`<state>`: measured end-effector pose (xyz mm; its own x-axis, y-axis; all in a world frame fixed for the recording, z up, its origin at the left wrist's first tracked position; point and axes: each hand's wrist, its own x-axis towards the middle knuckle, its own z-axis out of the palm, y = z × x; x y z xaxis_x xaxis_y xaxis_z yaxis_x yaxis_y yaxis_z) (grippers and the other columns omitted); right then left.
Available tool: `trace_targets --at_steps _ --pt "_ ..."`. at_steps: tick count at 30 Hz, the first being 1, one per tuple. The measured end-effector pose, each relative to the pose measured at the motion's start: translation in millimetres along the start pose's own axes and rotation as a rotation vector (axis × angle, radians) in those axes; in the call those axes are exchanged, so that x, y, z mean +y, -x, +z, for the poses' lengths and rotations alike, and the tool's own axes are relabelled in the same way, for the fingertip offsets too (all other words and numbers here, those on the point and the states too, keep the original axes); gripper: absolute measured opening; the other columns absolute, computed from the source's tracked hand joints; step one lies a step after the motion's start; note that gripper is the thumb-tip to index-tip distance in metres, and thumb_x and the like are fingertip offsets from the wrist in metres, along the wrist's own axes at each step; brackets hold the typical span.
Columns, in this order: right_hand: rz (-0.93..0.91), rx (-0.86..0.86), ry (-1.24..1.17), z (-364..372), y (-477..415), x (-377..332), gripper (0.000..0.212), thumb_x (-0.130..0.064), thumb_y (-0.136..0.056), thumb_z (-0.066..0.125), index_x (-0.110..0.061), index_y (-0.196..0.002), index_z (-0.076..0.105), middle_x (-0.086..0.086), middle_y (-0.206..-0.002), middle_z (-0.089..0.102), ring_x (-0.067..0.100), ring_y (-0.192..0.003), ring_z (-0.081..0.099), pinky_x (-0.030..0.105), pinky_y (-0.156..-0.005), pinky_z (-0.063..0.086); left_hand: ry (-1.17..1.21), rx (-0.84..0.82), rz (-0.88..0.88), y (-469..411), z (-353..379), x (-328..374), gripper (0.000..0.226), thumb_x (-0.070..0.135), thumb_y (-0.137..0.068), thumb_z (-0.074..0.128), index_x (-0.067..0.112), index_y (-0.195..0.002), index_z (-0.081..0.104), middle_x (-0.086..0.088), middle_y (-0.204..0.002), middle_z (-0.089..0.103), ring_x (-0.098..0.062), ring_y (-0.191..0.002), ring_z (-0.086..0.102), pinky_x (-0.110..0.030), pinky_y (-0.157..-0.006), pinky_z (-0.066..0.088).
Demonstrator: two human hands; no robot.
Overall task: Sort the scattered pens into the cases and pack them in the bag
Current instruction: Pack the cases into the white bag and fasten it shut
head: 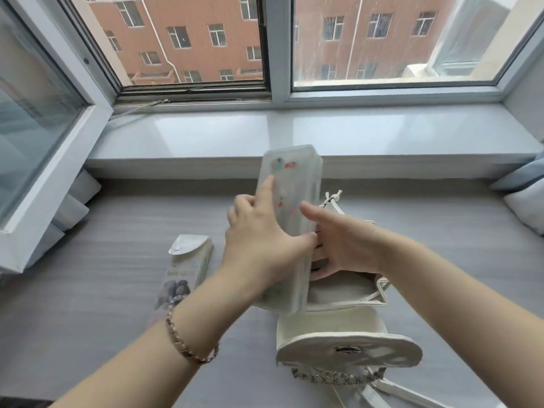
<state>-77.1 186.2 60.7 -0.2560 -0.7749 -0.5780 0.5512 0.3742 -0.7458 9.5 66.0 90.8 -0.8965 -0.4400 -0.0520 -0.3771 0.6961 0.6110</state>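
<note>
1. My left hand (262, 245) clasps the translucent case (290, 178) round its middle, index finger laid up its face. The case stands nearly upright, with its lower end at the open mouth of the bag (329, 322).
2. My right hand (344, 245) is spread, fingers straight inside that mouth, thumb against the case. I should use it to push the rim wide.
3. I'd slide the case down endwise, so its corners don't snag the rim.
4. The second case (188, 266) lies left of the bag, not yet packed.
</note>
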Motion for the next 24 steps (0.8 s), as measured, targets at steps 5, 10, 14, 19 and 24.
trace_targets --at_steps 5,10,14,19,24 --pt "-0.16 0.243 -0.162 -21.5 12.0 8.5 0.052 -0.028 -0.062 0.065 -0.017 -0.113 0.064 0.004 -0.094 0.071 0.018 -0.073 0.068 0.029 -0.066 0.056 0.168 -0.058 0.292 -0.7 16.8 -4.7 0.047 0.045 -0.075 0.068 0.028 -0.115 0.053 0.001 -0.12 0.049 -0.007 -0.106 0.048 -0.023 -0.086 0.041" --pt "-0.424 0.535 -0.344 -47.8 26.6 18.9 0.037 -0.019 -0.069 0.066 -0.013 -0.105 0.063 0.002 -0.086 0.071 0.017 -0.073 0.069 0.029 -0.063 0.058 -0.161 -0.098 0.316 -6.1 28.9 -41.7 0.04 0.038 -0.09 0.05 0.01 -0.064 0.061 -0.008 -0.147 0.038 -0.021 -0.126 0.043 -0.026 -0.09 0.028" --pt "-0.634 0.596 -0.188 -45.7 33.0 24.0 0.031 0.0 -0.063 0.071 -0.013 -0.091 0.064 -0.006 -0.075 0.073 0.011 -0.071 0.069 0.024 -0.059 0.055 -0.131 -0.195 0.076 -19.4 37.4 -51.7 0.025 0.019 -0.092 0.048 0.017 -0.108 0.067 -0.001 -0.158 0.012 -0.02 -0.138 0.03 -0.029 -0.105 0.031" --pt "-0.695 0.669 0.091 -36.0 27.6 33.4 0.041 0.005 -0.054 0.08 -0.015 -0.085 0.064 -0.013 -0.071 0.073 0.001 -0.069 0.067 0.016 -0.059 0.052 0.071 -0.251 0.01 -19.0 45.6 -46.8 0.072 -0.01 -0.079 0.037 0.025 -0.143 0.036 0.007 -0.159 0.009 -0.009 -0.143 0.019 -0.015 -0.101 0.025" --pt "-0.699 0.502 0.17 -25.1 15.8 32.3 0.041 0.011 -0.057 0.077 -0.012 -0.089 0.064 -0.014 -0.074 0.073 0.0 -0.072 0.067 0.015 -0.063 0.052 0.223 -0.26 0.069 -16.6 45.9 -52.8 0.094 -0.019 -0.068 0.031 0.034 -0.146 0.026 0.004 -0.156 0.023 -0.01 -0.144 0.017 -0.028 -0.115 0.024"
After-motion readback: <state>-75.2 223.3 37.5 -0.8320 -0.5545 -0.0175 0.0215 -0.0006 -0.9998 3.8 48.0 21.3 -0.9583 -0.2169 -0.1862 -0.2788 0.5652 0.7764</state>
